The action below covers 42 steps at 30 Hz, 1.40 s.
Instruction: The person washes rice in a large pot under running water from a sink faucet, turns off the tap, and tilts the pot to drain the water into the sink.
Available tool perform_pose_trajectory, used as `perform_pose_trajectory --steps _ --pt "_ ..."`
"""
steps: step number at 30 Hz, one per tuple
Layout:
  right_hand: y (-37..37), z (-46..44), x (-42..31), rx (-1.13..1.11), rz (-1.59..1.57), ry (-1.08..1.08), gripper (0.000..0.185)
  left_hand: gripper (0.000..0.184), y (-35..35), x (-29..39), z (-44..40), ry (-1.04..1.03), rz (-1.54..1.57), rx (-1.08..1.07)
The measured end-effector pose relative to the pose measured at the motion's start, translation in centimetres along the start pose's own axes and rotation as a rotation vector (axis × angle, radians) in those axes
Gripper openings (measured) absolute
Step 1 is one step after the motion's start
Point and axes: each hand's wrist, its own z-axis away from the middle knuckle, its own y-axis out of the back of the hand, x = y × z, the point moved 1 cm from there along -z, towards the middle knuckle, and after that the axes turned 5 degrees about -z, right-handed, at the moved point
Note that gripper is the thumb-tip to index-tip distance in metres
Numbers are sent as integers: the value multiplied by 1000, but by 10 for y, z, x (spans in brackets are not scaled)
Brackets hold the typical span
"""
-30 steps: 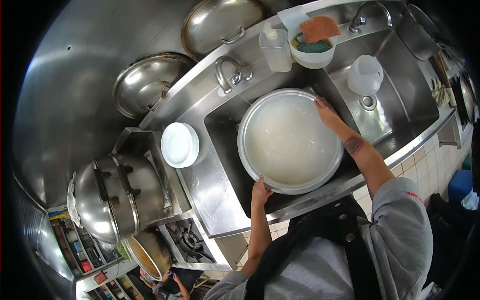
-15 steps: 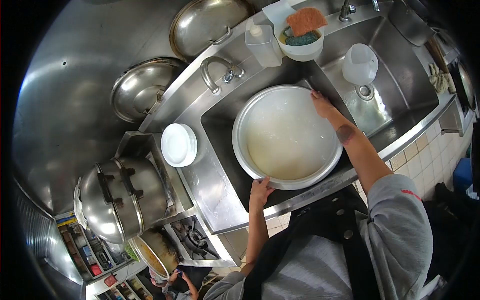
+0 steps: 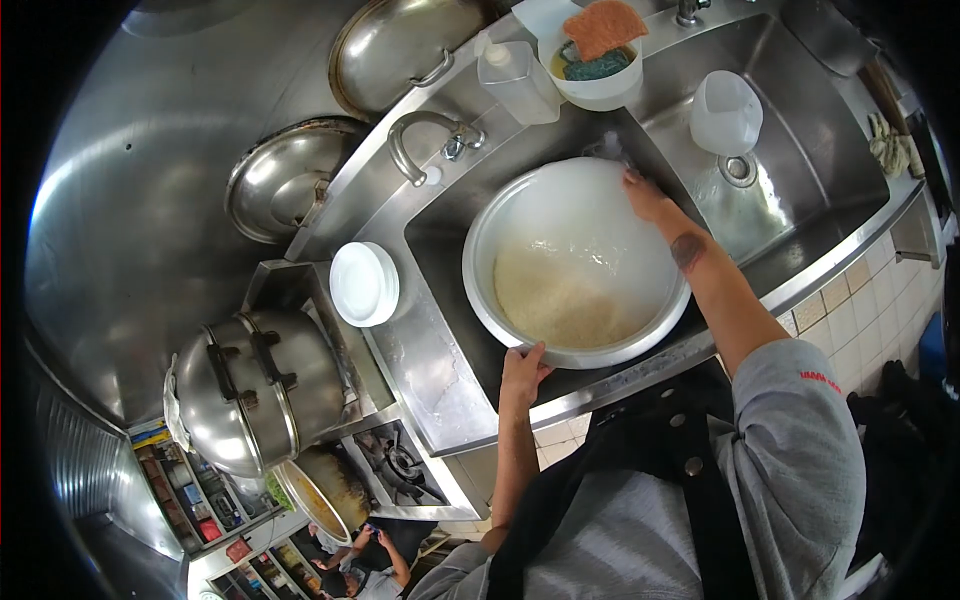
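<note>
A large round metal basin sits tilted in the left sink, its far side lower. Cloudy liquid fills its far part, and pale grains resembling rice lie toward its near side. My left hand grips the near rim at the lower left, thumb over the edge. At the right rim, my right hand holds the basin with its fingers on the edge. Whitish liquid runs into the sink beyond the basin's far rim, near the bowl.
Left of the sink stand stacked white plates, a large steel pot and a burner. Behind are a faucet, a soap bottle and a sponge bowl. A plastic jug lies in the right sink. Another person is at lower left.
The basin has tipped away from me, with both hands still on its rim. Its liquid has shifted to the far side and more grains show near my left hand. The view has moved slightly.
</note>
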Motion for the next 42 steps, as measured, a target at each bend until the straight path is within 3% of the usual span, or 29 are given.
perform_pose_trajectory --steps 4,7,12,15,18,21,27,36,42 --pt "-1 -10 -3 -79 137 4 54 35 -4 11 6 -10 -43 27" --pt "30 32 -56 14 4 -271 65 35 -4 14 6 -10 -68 58" --pt "69 123 -146 -401 -230 184 82 36 -2 18 1 -11 -104 75" --pt "83 190 -193 -458 -333 401 76 34 -1 23 -3 6 -87 95" --pt "71 224 -206 -263 -231 465 66 37 -4 30 2 -8 -111 90" --pt "51 225 -199 -167 -273 402 47 32 -8 34 5 -21 -79 85" --pt "50 227 -193 -87 -371 471 24 32 -7 33 4 -21 -102 129" --pt "58 225 -192 -70 -332 463 28 37 -10 37 9 10 -62 188" --pt "65 220 -190 -76 -346 472 30 34 -18 44 13 -94 76 142"
